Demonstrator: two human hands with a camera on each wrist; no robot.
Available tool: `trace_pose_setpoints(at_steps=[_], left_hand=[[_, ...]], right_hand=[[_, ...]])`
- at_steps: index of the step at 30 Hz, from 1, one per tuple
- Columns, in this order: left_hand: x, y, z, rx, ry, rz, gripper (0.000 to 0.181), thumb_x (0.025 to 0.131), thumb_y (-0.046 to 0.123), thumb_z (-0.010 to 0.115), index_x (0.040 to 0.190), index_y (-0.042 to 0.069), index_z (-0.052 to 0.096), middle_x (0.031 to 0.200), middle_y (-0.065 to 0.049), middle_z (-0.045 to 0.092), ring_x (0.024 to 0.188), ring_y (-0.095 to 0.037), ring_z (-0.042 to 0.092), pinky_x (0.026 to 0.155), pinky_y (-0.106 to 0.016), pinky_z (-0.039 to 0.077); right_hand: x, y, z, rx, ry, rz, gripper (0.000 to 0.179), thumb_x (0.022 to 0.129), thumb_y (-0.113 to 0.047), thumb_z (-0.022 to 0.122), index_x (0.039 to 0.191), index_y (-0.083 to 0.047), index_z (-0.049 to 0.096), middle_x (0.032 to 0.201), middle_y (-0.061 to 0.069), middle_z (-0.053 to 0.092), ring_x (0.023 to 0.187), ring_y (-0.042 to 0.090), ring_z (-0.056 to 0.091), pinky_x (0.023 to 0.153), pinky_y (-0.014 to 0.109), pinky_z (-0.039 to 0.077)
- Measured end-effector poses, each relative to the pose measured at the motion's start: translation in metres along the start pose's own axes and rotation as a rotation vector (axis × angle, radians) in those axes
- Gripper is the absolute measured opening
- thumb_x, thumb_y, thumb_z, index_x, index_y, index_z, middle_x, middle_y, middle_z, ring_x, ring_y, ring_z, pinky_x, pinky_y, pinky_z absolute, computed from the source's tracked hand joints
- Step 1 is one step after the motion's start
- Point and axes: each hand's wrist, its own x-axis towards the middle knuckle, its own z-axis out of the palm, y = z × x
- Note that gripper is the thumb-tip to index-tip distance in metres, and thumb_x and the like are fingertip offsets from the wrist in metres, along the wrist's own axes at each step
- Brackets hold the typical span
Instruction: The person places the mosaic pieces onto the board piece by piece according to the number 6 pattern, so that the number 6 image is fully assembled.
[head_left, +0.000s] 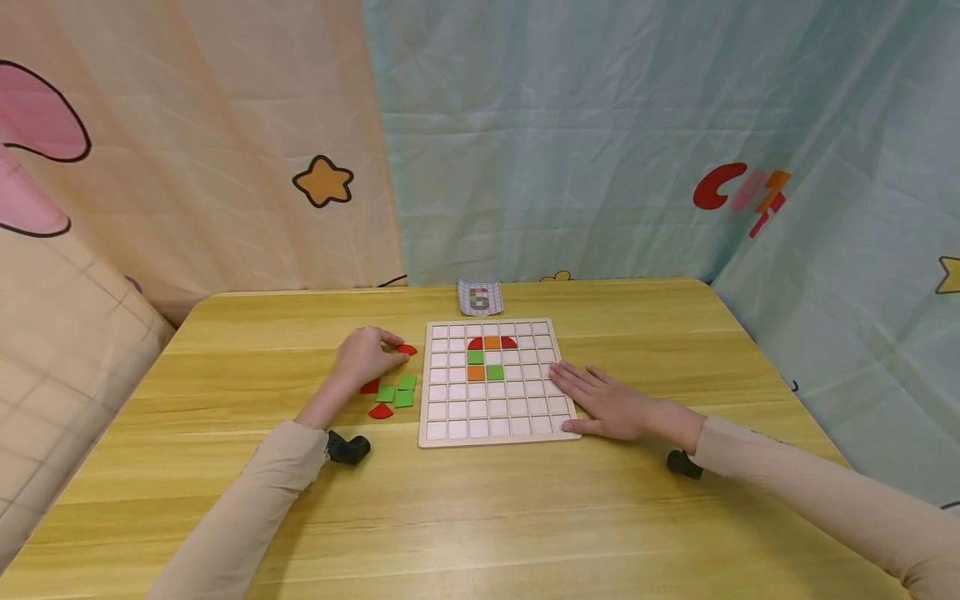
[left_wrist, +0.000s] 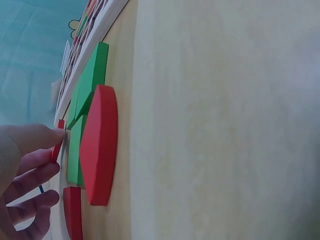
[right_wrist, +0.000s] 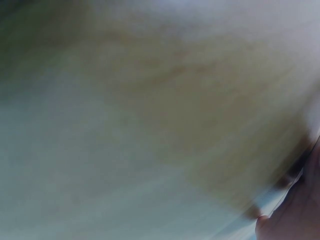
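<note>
Left of the board my left hand [head_left: 366, 357] pinches a red quarter-round tile [head_left: 407, 350] between thumb and fingertips; the left wrist view shows the same red tile [left_wrist: 57, 150] at the fingers, close over the table. My right hand [head_left: 611, 406] lies with fingers straight on the right edge of the white grid board [head_left: 498, 444]. On that board, two red quarter-round tiles flank an orange tile [head_left: 492, 342]. Below the left one come a green tile [head_left: 476, 357] and an orange tile [head_left: 476, 373], with another green tile [head_left: 495, 372] beside the latter.
Under my left hand lie several green square tiles [head_left: 404, 398], a red quarter-round tile [head_left: 381, 411] and a partly hidden red tile [head_left: 370, 387]. Behind the board sits a small pattern card [head_left: 480, 298]. Curtains [head_left: 555, 167] hang behind the wooden table [head_left: 480, 525].
</note>
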Motion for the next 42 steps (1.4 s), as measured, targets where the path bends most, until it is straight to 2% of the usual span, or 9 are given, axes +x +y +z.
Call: trace_pose_setpoints(at_steps=[12,20,25,31,38,42], left_hand=[[-0.001,0.011,0.000,-0.045,0.017,0.004,0.036,0.082,0.033,0.074,0.109,0.010,0.074,0.108,-0.011,0.072,0.077,-0.020,0.058,0.057,-0.026,0.038],[-0.003,0.024,0.003,-0.067,0.010,0.025,0.035,0.082,0.034,0.074,0.108,0.010,0.075,0.107,-0.011,0.072,0.055,-0.014,0.048,0.050,-0.026,0.035],[-0.006,0.035,0.007,-0.082,-0.017,0.033,0.035,0.082,0.033,0.074,0.108,0.011,0.074,0.109,-0.009,0.071,0.064,-0.016,0.053,0.056,-0.027,0.038],[-0.009,0.046,0.013,-0.055,0.000,0.080,0.034,0.081,0.033,0.076,0.105,0.009,0.075,0.105,-0.008,0.073,0.076,-0.018,0.057,0.063,-0.027,0.041],[-0.011,0.057,0.017,-0.051,0.005,0.108,0.033,0.080,0.035,0.077,0.102,0.010,0.076,0.101,-0.006,0.073,0.068,-0.017,0.050,0.058,-0.027,0.037],[-0.011,0.063,0.020,-0.056,0.000,0.129,0.031,0.080,0.033,0.076,0.101,0.011,0.077,0.101,-0.005,0.073,0.071,-0.018,0.052,0.055,-0.026,0.036]], right_hand=[[-0.002,0.001,0.002,0.015,0.030,-0.015,0.081,0.097,-0.055,0.040,0.155,-0.008,0.009,0.163,0.010,0.007,0.150,0.030,0.008,0.116,0.057,0.015],[-0.001,0.000,0.001,-0.001,0.004,-0.005,0.081,0.098,-0.056,0.038,0.155,-0.009,0.007,0.163,0.008,0.004,0.150,0.029,0.006,0.117,0.056,0.013],[-0.001,-0.002,-0.002,0.012,-0.007,0.001,0.081,0.098,-0.055,0.040,0.155,-0.009,0.007,0.163,0.008,0.003,0.150,0.028,0.005,0.117,0.055,0.012],[-0.001,-0.004,-0.003,0.015,-0.014,-0.001,0.081,0.098,-0.054,0.041,0.155,-0.008,0.008,0.163,0.008,0.003,0.150,0.028,0.005,0.117,0.055,0.012],[-0.001,-0.005,-0.005,0.014,-0.015,0.002,0.082,0.097,-0.056,0.040,0.155,-0.008,0.007,0.163,0.008,0.003,0.150,0.028,0.005,0.117,0.055,0.012],[0.000,-0.004,-0.005,0.013,-0.018,0.002,0.082,0.097,-0.057,0.039,0.155,-0.009,0.007,0.163,0.008,0.003,0.150,0.028,0.005,0.117,0.055,0.012]])
